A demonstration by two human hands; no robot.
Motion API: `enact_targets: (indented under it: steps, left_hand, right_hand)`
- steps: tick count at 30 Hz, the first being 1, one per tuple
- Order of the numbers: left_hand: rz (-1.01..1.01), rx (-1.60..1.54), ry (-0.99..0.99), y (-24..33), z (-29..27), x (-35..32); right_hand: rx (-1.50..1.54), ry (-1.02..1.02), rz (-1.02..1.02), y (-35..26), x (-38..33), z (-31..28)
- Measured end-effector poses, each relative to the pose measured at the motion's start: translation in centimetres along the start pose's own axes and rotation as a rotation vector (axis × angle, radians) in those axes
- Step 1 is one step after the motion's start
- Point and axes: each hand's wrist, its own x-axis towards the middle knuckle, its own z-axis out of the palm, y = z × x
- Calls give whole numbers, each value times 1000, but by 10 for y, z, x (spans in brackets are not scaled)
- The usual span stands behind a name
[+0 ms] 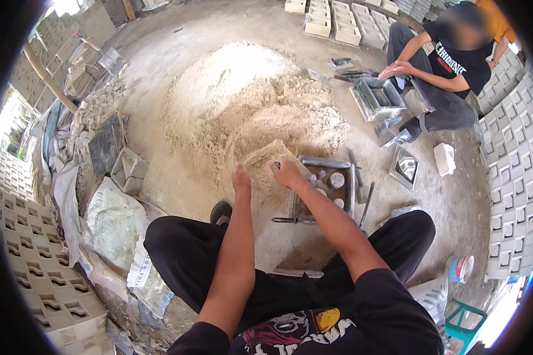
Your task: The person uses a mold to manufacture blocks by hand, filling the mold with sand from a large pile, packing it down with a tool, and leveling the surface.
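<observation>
A square, flat-sided piece coated in sandy powder, perhaps a sieve or board, is tilted between my hands over the near edge of the powder heap. My left hand is closed at its left corner. My right hand grips its right side, where a small dark part shows by the fingers. Just right of it, a dark metal mould sits on the ground between my knees, with several round pale plugs inside. The piece's underside is hidden.
Across to the right a co-worker sits, hands together, beside another metal mould. A small mould frame and a white block lie nearer. Stacked vent blocks line the right, more blocks the left. A powder sack lies left.
</observation>
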Motion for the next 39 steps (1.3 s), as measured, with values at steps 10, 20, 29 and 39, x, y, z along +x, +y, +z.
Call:
enact_targets:
  steps: [10,20,29,39]
  left_hand:
    - [317,26,102,37,23,-14]
    - [165,-36,-491,96,117,-112]
    - [16,-121,-778,37,192,-110]
    - [18,16,-914,27,167,-146]
  right_hand:
    - [168,126,-37,21,-31,-39]
    - [-28,259,-125,80,-119,-178]
    - [-115,153,-44,150,-154,-229]
    - [-322,172,11,199,-165,-238]
